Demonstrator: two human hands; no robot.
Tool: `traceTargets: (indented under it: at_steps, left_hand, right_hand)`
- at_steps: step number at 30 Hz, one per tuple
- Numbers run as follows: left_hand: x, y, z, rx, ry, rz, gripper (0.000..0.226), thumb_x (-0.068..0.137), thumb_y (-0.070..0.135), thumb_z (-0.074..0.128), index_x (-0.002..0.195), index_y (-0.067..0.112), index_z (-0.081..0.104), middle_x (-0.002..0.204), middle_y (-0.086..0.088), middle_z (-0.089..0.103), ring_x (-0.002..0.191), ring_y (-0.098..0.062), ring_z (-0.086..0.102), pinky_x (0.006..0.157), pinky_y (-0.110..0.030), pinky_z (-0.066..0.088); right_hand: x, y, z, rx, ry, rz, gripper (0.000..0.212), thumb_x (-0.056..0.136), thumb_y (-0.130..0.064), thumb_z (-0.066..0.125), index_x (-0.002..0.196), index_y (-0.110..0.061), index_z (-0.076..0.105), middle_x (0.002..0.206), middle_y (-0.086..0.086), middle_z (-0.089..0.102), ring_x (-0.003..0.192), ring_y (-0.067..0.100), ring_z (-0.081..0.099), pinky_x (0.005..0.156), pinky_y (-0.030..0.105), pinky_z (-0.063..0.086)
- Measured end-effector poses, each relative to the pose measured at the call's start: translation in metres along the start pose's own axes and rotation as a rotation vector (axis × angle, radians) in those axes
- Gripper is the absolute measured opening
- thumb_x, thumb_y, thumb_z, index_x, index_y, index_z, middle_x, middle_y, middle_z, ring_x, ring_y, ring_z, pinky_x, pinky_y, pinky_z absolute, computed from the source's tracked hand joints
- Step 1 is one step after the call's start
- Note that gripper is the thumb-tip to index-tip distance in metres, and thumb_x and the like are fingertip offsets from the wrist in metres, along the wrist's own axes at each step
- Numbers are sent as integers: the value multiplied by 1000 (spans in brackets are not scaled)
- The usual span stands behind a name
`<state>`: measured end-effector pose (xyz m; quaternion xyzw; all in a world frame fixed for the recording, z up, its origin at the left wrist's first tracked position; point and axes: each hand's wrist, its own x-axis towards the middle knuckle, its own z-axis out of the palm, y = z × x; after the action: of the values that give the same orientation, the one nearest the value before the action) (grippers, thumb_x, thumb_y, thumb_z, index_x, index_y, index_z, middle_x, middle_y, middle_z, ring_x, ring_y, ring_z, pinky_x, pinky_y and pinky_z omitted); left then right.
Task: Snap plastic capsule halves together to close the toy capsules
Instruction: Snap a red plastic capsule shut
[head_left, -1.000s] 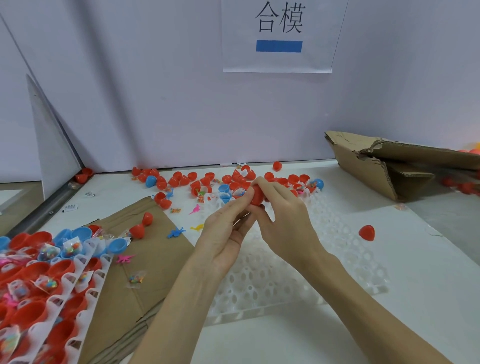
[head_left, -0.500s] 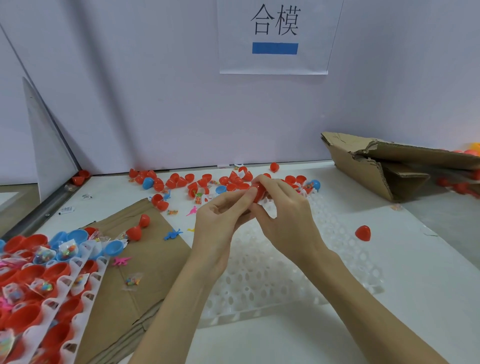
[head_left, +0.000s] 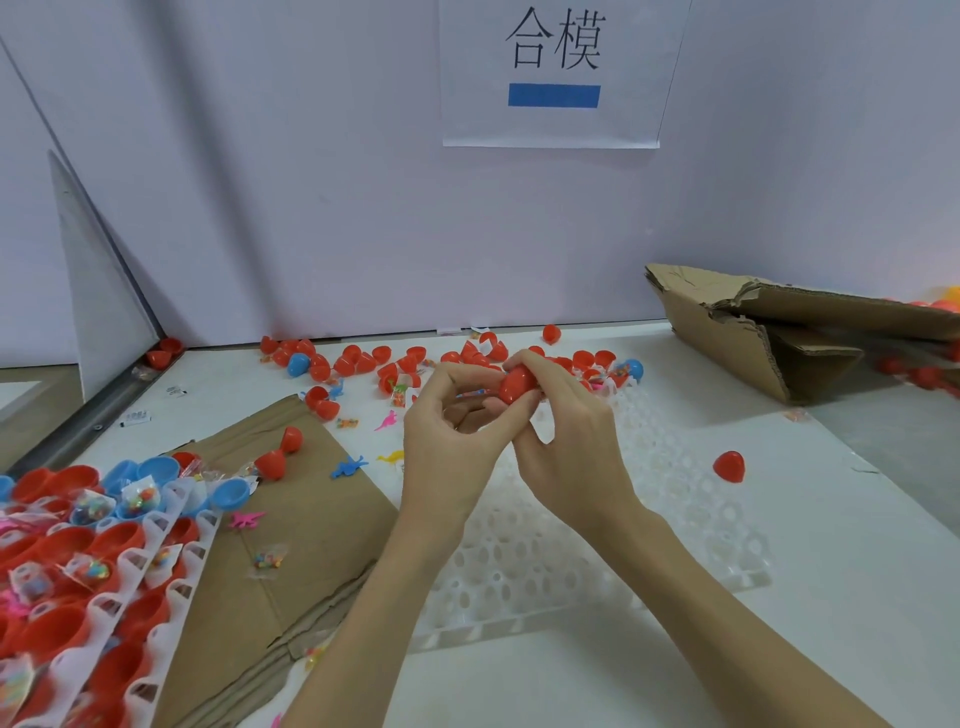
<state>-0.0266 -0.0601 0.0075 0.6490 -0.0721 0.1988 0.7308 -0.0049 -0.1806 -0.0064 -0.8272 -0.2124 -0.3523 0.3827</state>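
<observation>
Both hands are raised over the perforated white plastic tray (head_left: 545, 561) at mid-table. The right hand (head_left: 566, 441) pinches a smooth, egg-shaped red capsule (head_left: 517, 385); the left hand (head_left: 452, 441) curls against its underside. Loose red halves (head_left: 363, 361) litter the table's far edge.

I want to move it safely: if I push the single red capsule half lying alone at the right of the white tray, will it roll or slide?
The lone red half probably rocks or rolls rather than slides: it looks rounded. It seems light, thin plastic, so a gentle push may send it far.
</observation>
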Motion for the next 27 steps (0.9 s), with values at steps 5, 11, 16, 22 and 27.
traceTargets:
  at_steps: [5, 11, 16, 22, 27]
  left_hand:
    - [0, 3, 1, -46, -25, -13, 24, 80, 14, 89, 99, 16, 73, 100, -3, 75, 95, -19, 74, 88, -25, 58]
    - [-3, 4, 2, -60, 1, 0, 22, 81, 13, 88, 96, 17, 73, 96, -1, 75, 88, -17, 75, 82, -21, 57]
    - [-3, 1, 5, 19, 50, 58, 24, 81, 12, 88, 95, 20, 70, 94, 7, 74, 89, -15, 73, 80, -21, 57]
    - [-4, -5, 8, 219, 58, 182, 30, 82, 5, 84, 96, 24, 65, 97, 11, 69, 95, -14, 68, 82, -24, 56]
    - [-2, 1, 3, -143, -6, -123, 16, 95, 18, 74, 109, 12, 70, 104, -4, 74, 101, -21, 73, 88, -27, 58]
  right_hand:
    - [2, 0, -4, -28, -4, -11, 34, 92, -9, 69, 126, -4, 63, 113, 2, 71, 102, 13, 65, 95, 1, 32]
    - [2, 3, -3, -36, -26, -50, 39, 93, -10, 70, 130, -3, 61, 116, 4, 70, 103, 14, 64, 95, 9, 40]
    - [3, 5, -3, 31, -52, -64, 46, 92, -11, 71, 135, -8, 56, 125, 2, 67, 112, 17, 62, 101, 20, 46]
    - [-3, -1, 3, 50, -85, 8, 53, 92, -14, 72, 141, -8, 52, 128, 2, 66, 116, 17, 63, 104, 29, 50]
    - [-1, -1, 1, 121, -67, -10, 33, 101, -11, 56, 134, -11, 49, 115, -4, 65, 97, 6, 62, 89, 19, 51]
